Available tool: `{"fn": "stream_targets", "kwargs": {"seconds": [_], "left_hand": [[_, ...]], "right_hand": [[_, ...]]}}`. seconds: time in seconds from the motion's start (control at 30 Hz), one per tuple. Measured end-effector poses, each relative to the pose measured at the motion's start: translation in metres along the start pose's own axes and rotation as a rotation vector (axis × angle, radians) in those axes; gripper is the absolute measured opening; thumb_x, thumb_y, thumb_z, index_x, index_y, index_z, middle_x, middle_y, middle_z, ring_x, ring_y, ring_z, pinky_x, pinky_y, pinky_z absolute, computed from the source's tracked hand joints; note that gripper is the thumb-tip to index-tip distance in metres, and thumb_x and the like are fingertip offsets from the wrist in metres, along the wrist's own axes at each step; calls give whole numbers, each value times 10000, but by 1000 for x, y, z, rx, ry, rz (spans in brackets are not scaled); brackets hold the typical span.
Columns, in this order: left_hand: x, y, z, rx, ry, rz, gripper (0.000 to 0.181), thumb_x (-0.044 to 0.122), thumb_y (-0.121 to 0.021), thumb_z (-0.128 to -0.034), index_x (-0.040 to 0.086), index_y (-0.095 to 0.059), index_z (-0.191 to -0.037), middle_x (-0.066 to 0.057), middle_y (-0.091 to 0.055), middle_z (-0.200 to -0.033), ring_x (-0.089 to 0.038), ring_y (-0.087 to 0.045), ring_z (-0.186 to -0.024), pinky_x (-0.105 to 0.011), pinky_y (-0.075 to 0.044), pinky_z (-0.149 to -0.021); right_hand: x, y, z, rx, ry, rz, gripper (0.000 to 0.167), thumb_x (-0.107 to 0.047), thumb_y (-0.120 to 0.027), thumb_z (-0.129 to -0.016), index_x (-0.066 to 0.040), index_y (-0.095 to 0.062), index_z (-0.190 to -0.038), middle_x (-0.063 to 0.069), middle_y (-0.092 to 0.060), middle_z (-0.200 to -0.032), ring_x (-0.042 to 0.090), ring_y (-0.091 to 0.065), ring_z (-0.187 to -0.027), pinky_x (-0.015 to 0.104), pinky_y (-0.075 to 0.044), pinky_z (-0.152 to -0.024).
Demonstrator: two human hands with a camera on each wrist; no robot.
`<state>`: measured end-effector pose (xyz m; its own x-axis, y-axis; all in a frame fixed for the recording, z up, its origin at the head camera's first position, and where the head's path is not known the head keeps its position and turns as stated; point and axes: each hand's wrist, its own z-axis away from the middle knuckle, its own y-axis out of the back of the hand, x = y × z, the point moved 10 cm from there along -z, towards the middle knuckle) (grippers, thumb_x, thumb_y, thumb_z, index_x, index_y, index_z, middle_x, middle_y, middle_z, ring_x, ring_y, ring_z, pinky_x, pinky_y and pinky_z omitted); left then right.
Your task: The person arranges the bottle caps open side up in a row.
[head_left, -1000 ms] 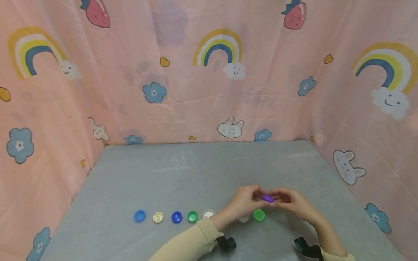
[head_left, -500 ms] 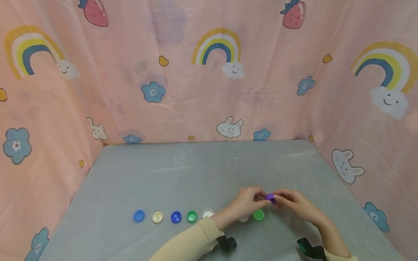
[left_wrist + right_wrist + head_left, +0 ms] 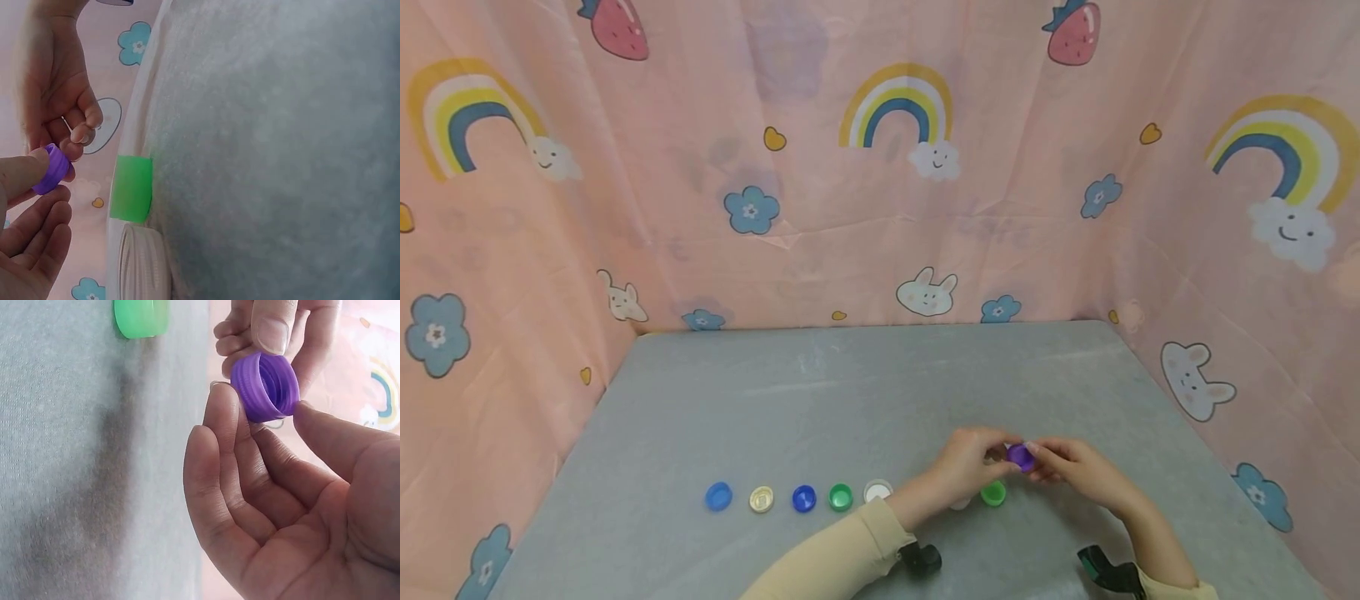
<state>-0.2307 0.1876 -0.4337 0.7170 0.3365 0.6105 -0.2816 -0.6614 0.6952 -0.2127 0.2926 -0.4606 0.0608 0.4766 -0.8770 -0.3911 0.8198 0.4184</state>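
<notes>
A purple bottle cap (image 3: 1020, 457) is held up off the table between both hands. My left hand (image 3: 966, 467) pinches it from the left, its thumb lying on the rim in the right wrist view. From the other side, my right hand (image 3: 1078, 471) holds it between thumb and fingers. In the right wrist view the purple cap's hollow threaded inside faces the right hand's thumb. A light green cap (image 3: 993, 493) lies on the table just below the hands. Beside it sits a whitish cap (image 3: 144, 262), mostly covered by the left hand in the head view.
A row of caps runs left along the grey table (image 3: 775, 417): a white one (image 3: 877, 491), a green one (image 3: 840, 497), a dark blue one (image 3: 804, 498), a cream one (image 3: 762, 499) and a blue one (image 3: 718, 497). My left forearm (image 3: 835, 550) crosses over the row. Printed curtains surround the table.
The purple cap has been turned between the fingers, so its round face now shows toward the head camera. Both hands stay in nearly the same place; the row of caps has not moved.
</notes>
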Motion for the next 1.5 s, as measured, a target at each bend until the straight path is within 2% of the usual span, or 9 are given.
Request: {"fn": "stream_targets", "kwargs": {"seconds": [0.1, 0.27, 0.37, 0.57, 0.67, 1.03, 1.17, 1.33, 1.5], "left_hand": [[1, -1, 0, -6, -5, 5, 298, 228, -748, -819, 140, -693, -1098, 53, -715, -934, 68, -601, -775, -15, -412, -691], [-1, -2, 0, -13, 27, 53, 283, 222, -738, -829, 127, -693, -1092, 42, -719, -928, 97, -584, -761, -16, -420, -677], [-5, -2, 0, -11, 74, 106, 263, 223, -725, -840, 125, -697, -1083, 40, -721, -910, 106, -574, -740, -25, -429, -661], [-18, -4, 1, -20, 206, 199, 246, 285, -700, -858, 157, -706, -1069, 86, -707, -827, 108, -552, -680, -63, -442, -607], [-20, -5, 1, -21, 227, 221, 243, 293, -696, -860, 158, -710, -1062, 86, -710, -827, 112, -556, -676, -70, -449, -597], [-22, -11, -1, -32, 221, 155, 216, 295, -701, -860, 165, -724, -1031, 111, -700, -786, 129, -529, -638, -55, -427, -567], [-21, -15, -2, -58, 218, 129, 227, 291, -726, -839, 161, -727, -1025, 116, -688, -758, 124, -518, -619, -55, -417, -558], [-21, -21, -2, -93, 228, 111, 244, 288, -753, -812, 158, -734, -1018, 126, -690, -789, 113, -534, -653, -53, -417, -584], [-19, -25, -4, -115, 220, 54, 246, 293, -773, -789, 157, -743, -992, 113, -694, -851, 88, -547, -706, -47, -403, -615]], "right_hand": [[1, 0, 0, 4, -3, -3, 441, -283, -400, -1029, 113, -578, -1106, 243, -664, -967, 253, -675, -839, 354, -559, -742], [0, 3, 2, 21, -8, -11, 451, -283, -412, -1025, 128, -567, -1127, 250, -671, -967, 266, -682, -839, 346, -562, -740], [-2, 3, 4, 23, -9, -29, 455, -277, -434, -1018, 140, -543, -1164, 253, -667, -993, 273, -681, -857, 349, -562, -750], [-5, 3, 6, 16, 5, -48, 469, -235, -514, -984, 139, -484, -1265, 262, -651, -1083, 269, -678, -918, 357, -559, -773], [-6, 4, 7, 22, 11, -29, 475, -223, -554, -963, 134, -488, -1270, 260, -659, -1068, 256, -681, -925, 354, -558, -771], [-4, 6, 7, 59, -28, 79, 476, -255, -646, -902, 71, -558, -1237, 190, -700, -971, 244, -687, -862, 319, -551, -708], [-4, 5, 7, 56, -20, 113, 442, -258, -661, -890, 51, -584, -1195, 167, -709, -934, 246, -689, -835, 293, -544, -682], [-1, 6, 6, 60, 3, 168, 373, -252, -680, -874, 16, -624, -1127, 116, -716, -887, 174, -684, -783, 265, -525, -650], [1, 8, 6, 69, 26, 231, 338, -244, -706, -851, 3, -651, -1075, 68, -716, -858, 98, -666, -745, 238, -503, -629]]}}
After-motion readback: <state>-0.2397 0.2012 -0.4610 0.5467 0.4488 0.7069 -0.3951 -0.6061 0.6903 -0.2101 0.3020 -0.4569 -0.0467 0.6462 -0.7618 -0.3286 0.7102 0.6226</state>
